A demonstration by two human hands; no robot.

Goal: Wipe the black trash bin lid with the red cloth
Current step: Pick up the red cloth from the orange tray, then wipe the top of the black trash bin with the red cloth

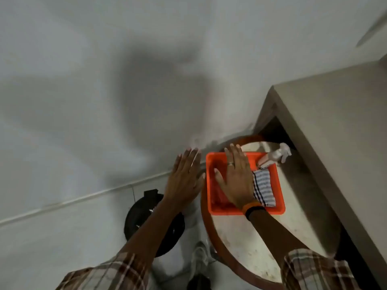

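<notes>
Pale grey wall (104,80) fills the upper view, meeting a light tiled floor (62,237) along a thin seam. At right stands a round table (261,243) with a dark wood rim and a speckled cream top, pushed against a beige counter (335,132).

On the table sits an orange tray (279,209). Inside it, at the left, lies the red cloth (219,198), mostly hidden under my palm. At the right lies a blue and white striped cloth (263,188). A spray bottle (272,156) leans over the tray's far right corner, its white trigger pointing toward the counter. Its label is too blurred to read.

My right hand (236,178) is open, fingers together and flat, hovering over or resting on the red cloth; I cannot tell if it touches. It wears a ring and an orange and black wristband (252,208).

My left hand (185,178) is spread and empty, held in the air just left of the tray.

Below my left forearm, on the floor, is the black bin lid (142,216), round, with small pale specks. My sleeves (109,275) are plaid.
</notes>
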